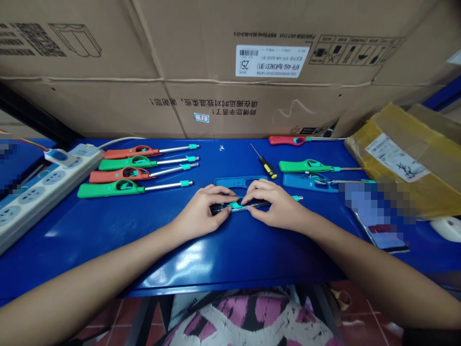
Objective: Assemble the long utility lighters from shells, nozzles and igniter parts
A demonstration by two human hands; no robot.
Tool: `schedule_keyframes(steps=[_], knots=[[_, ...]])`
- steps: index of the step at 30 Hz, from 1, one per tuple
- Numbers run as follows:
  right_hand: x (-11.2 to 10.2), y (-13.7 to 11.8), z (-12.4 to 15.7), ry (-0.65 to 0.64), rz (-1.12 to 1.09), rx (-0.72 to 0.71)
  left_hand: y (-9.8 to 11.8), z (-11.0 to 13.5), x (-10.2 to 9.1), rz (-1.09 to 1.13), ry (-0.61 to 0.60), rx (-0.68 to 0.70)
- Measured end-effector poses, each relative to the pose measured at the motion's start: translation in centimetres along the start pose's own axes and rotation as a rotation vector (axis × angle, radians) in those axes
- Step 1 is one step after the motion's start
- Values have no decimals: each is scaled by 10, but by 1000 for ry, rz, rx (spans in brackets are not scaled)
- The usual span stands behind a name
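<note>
My left hand (205, 211) is closed on the left end of an opened gas lighter (236, 206), thumb and fingers pinching its body. A green trigger and dark inner parts show between the two hands. My right hand (275, 204) pinches the same lighter at its metal-tube side, where a green tip sticks out past the fingers. Just behind the hands lies a loose blue lighter shell half (230, 182), partly covered by my right fingers. Beyond it rests a black and yellow screwdriver (267, 168).
Several orange and green lighters (111, 189) lie in a row at left, beside a white power strip (46, 182). At right are red, green (302, 166) and blue (306, 182) lighters, a phone (382, 230), a yellow-taped box (406, 163) and a white roll (446, 228). Cardboard (126, 105) stands behind.
</note>
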State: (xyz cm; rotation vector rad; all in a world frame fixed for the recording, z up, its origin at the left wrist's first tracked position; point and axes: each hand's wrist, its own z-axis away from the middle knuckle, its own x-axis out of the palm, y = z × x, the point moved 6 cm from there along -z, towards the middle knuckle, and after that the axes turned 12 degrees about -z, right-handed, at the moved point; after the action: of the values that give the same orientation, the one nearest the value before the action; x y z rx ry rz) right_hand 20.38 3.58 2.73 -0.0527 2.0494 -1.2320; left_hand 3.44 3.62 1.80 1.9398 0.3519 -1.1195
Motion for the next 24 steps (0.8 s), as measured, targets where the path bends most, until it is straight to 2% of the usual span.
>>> schedule_keyframes(steps=[3, 5, 24], knots=[[0, -14, 2, 14, 199, -180, 0, 0, 0, 0, 6, 7], [2, -19, 3, 14, 259, -227, 1, 0, 0, -1, 4, 14], [6, -22, 4, -35, 278, -185, 2, 1, 0, -18, 40, 38]])
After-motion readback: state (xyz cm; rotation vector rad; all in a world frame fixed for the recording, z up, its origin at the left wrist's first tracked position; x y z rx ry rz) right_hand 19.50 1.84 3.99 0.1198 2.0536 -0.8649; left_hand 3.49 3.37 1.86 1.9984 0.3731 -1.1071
